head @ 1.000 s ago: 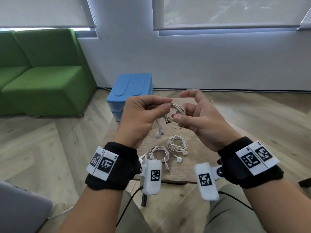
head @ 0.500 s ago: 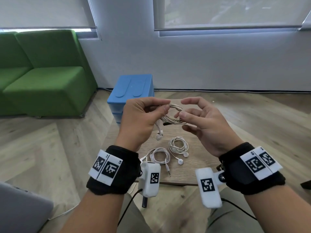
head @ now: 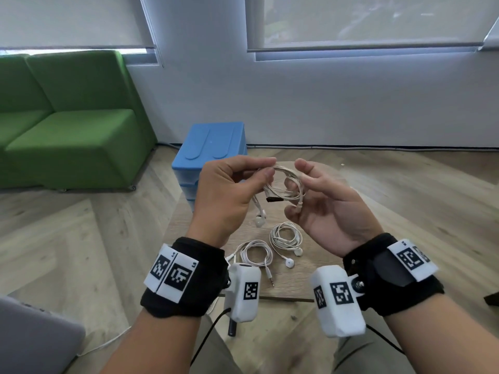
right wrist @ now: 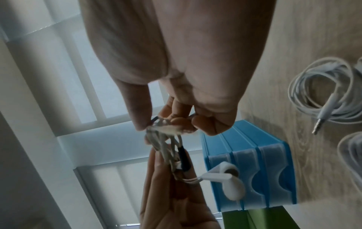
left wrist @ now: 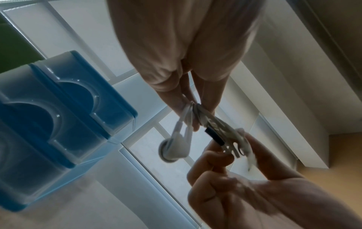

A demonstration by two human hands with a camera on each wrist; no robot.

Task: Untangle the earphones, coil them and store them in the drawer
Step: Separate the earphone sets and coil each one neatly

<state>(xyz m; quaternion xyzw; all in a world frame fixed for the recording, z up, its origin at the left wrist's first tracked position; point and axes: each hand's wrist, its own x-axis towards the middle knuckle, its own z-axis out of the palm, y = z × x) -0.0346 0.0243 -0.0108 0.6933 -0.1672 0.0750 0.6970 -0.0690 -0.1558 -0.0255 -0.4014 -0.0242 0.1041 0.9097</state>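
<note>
A pair of white earphones [head: 286, 182] is bunched into a small coil in the air above the wooden table [head: 310, 279]. My left hand [head: 268, 167] pinches the coil's top between thumb and index finger. My right hand [head: 299, 184], palm turned up, curls its fingers round the coil's right side. The two earbuds [head: 259, 217] dangle below the left hand, and a black plug [head: 275, 199] sticks out of the coil. The left wrist view shows the earbuds [left wrist: 174, 148] hanging from the pinched cable. In the right wrist view, fingertips [right wrist: 174, 122] nip the cable bundle [right wrist: 166, 144].
Two more coiled earphones [head: 255, 253] [head: 283, 237] lie on the table near its front edge. A blue drawer unit [head: 213, 149] stands on the floor just behind the table, its drawers shut. A green sofa [head: 67, 125] is at far left.
My right hand has loosened, rolled palm-up and taken a new hold on the coil's right side. The left hand keeps its pinch; the earbuds still dangle.
</note>
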